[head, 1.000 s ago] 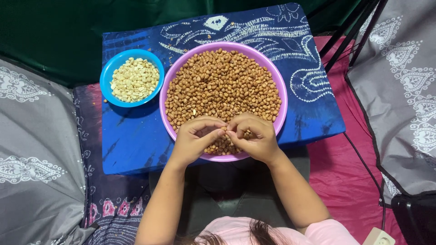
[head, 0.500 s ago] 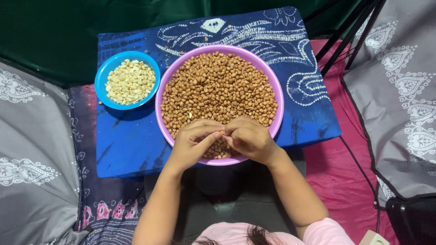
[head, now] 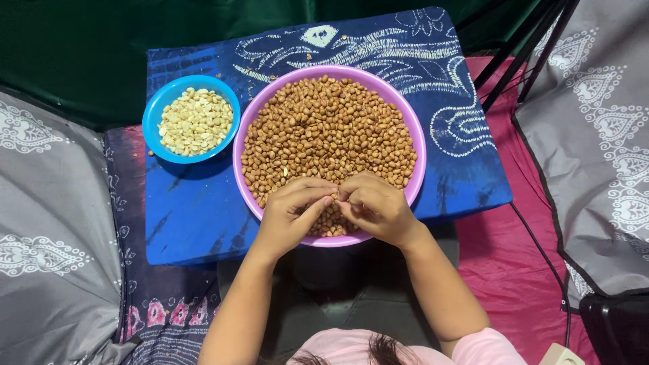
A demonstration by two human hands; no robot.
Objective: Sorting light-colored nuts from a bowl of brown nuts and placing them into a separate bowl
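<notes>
Head view: from above
Round purple plastic basin (head: 414,132): full of brown-skinned peanuts (head: 328,128)
Small blue plastic bowl (head: 157,111): pale skinned peanuts (head: 195,122)
Left hand (head: 289,215), right hand (head: 377,206): fingertips pinched together on one peanut (head: 334,197); over basin's near rim

No packages, labels, signs or screens show anywhere in the view. Nothing in the frame is wrapped, boxed or bagged, and no surface carries a sticker, a tag or a display.
</notes>
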